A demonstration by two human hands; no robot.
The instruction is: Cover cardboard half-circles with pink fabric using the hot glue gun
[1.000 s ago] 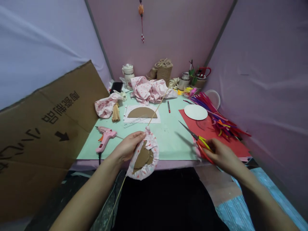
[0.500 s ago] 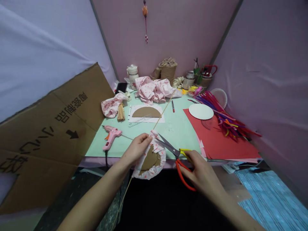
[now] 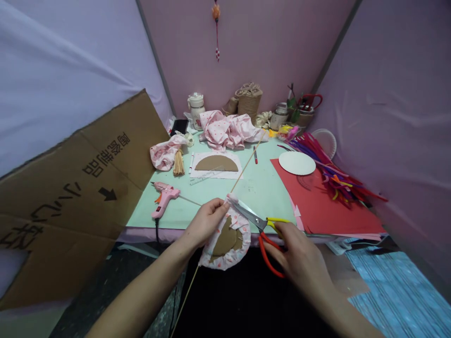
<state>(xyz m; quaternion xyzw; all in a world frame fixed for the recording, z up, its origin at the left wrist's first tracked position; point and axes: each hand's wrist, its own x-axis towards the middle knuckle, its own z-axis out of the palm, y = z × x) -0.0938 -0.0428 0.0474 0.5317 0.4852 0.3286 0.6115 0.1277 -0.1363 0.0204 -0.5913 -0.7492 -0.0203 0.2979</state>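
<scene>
My left hand (image 3: 207,220) is closed on a half-round cardboard piece (image 3: 223,239) whose curved edge is wrapped in pink patterned fabric (image 3: 243,244). A long thin wooden stick (image 3: 246,164) runs along its straight side and sticks out at both ends. In my right hand (image 3: 299,249) are scissors (image 3: 260,223) with one yellow and one red handle. Their blades reach the fabric at the upper corner of the piece, just beside my left thumb. Whether the blade tips have fabric between them is too small to tell.
A pink glue gun (image 3: 164,199) lies on the left of the green tabletop (image 3: 268,192). Behind are a cardboard half-circle (image 3: 216,163), a ruler, crumpled pink fabric (image 3: 225,129) and twine (image 3: 249,101). Red paper (image 3: 331,216), a white oval (image 3: 297,163) and pipe cleaners (image 3: 338,178) lie right. Large cardboard (image 3: 105,164) leans left.
Both hands and the wrapped piece have shifted slightly right in view. The scissor blades, spread apart before, are now nearly closed at the fabric corner.
</scene>
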